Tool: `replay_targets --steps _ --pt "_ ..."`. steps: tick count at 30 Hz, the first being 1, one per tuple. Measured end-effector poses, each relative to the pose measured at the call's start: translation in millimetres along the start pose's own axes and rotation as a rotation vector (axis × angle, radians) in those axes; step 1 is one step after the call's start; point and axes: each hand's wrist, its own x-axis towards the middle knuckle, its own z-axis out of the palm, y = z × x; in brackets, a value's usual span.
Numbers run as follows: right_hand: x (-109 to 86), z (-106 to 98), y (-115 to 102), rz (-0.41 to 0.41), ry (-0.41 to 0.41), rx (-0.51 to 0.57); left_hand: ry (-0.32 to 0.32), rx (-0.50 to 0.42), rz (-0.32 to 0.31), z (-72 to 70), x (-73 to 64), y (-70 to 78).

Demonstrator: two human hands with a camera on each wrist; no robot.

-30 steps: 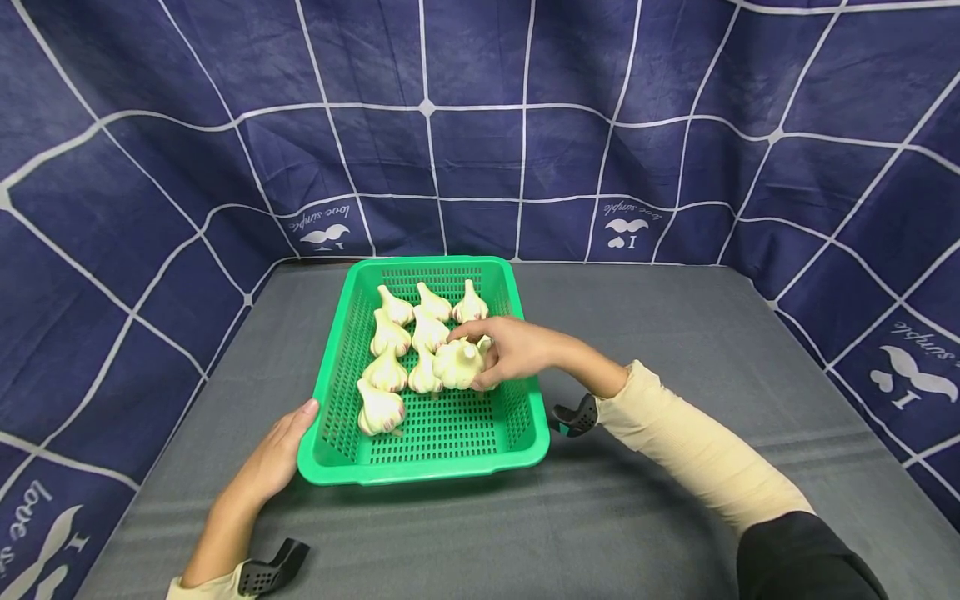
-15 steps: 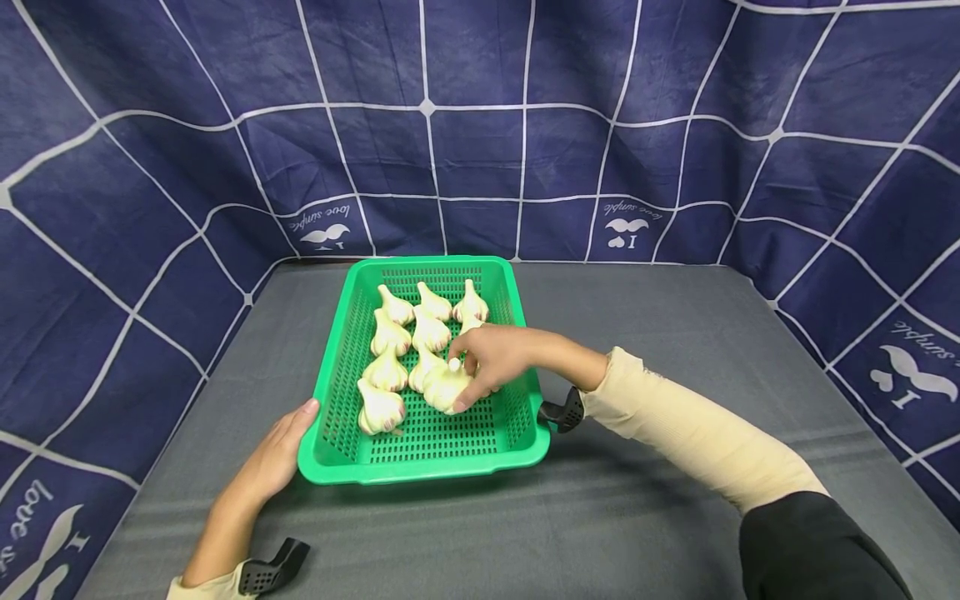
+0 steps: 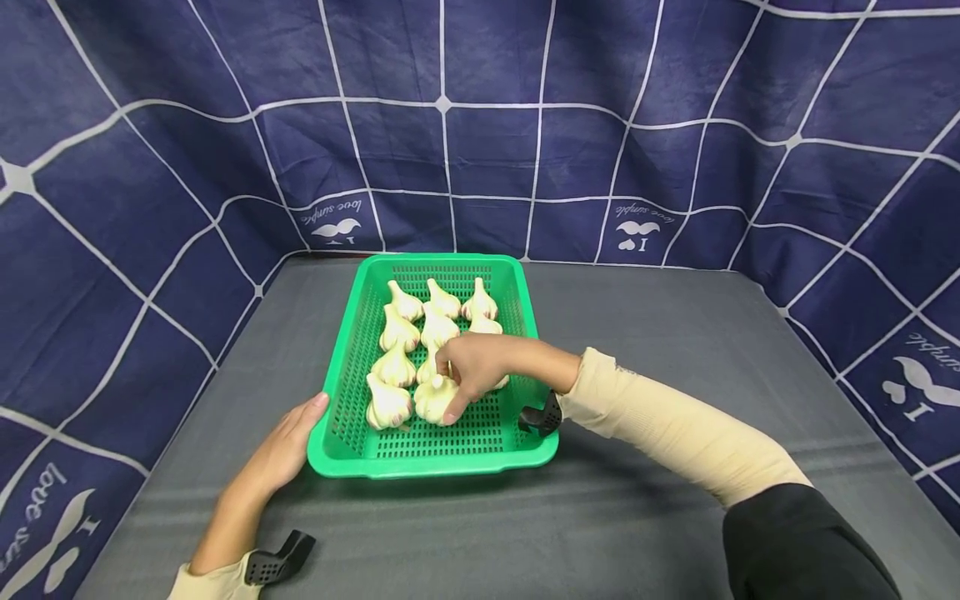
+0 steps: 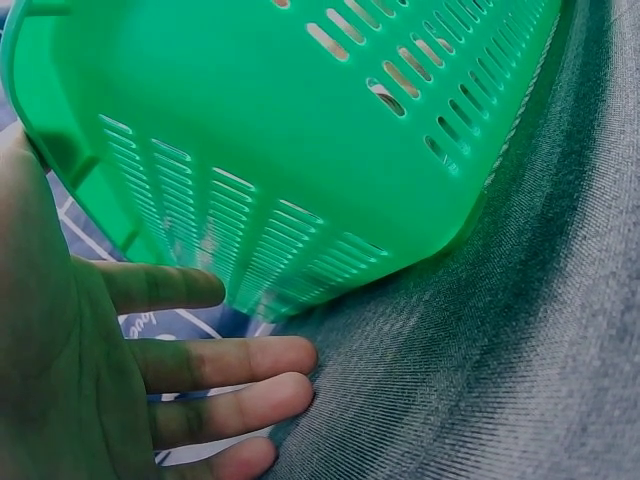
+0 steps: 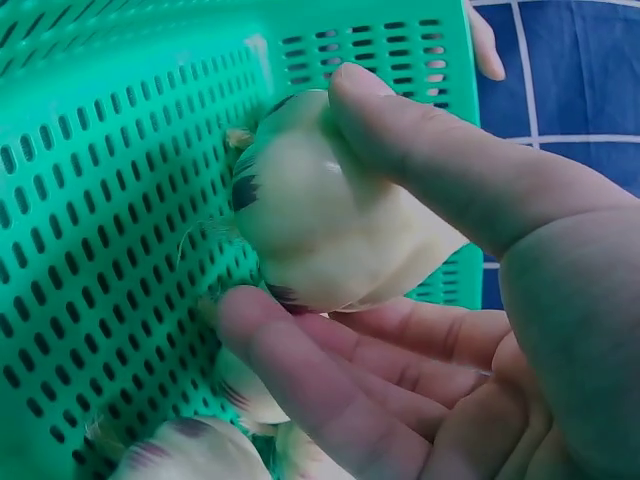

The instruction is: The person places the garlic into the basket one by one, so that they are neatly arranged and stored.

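Note:
A green plastic basket [image 3: 435, 467] holds several whitish garlic bulbs [image 3: 401, 330] in rough rows, with purple marks near their roots. My right hand [image 3: 480, 362] reaches over the basket's right side and holds one garlic bulb [image 3: 432, 402] in the front middle, beside the nearest left bulb. In the right wrist view, the thumb lies on top of that bulb [image 5: 320, 215] and the fingers curl beneath it. At the basket's left front, my left hand [image 3: 288, 442] rests its thumb against the rim; in the left wrist view its fingers [image 4: 240, 360] extend straight beside the perforated wall.
The basket stands on a grey cloth-covered table [image 3: 637, 358]. Behind and at both sides hangs a dark blue curtain [image 3: 487, 150] with white grid lines. Black wrist mounts [image 3: 281, 558] sit at both wrists, the right one over the basket's right rim.
My right hand has carried the garlic bulb left and toward me, down beside the nearest left bulb. The left hand keeps its place at the rim. The head view has shifted slightly.

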Motion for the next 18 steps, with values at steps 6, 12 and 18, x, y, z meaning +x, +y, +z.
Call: replay_targets --steps 6,12,18 --pt "9.5 5.2 -3.4 0.008 0.008 -0.005 0.004 -0.009 0.01 -0.7 -0.8 1.0" --pt "14.0 13.2 -7.4 0.071 -0.04 0.009 0.004 -0.012 0.022 -0.4 0.2 0.9" --pt "17.0 17.3 -12.1 0.136 -0.031 -0.085 0.005 -0.017 0.026 -0.8 0.6 -0.6"
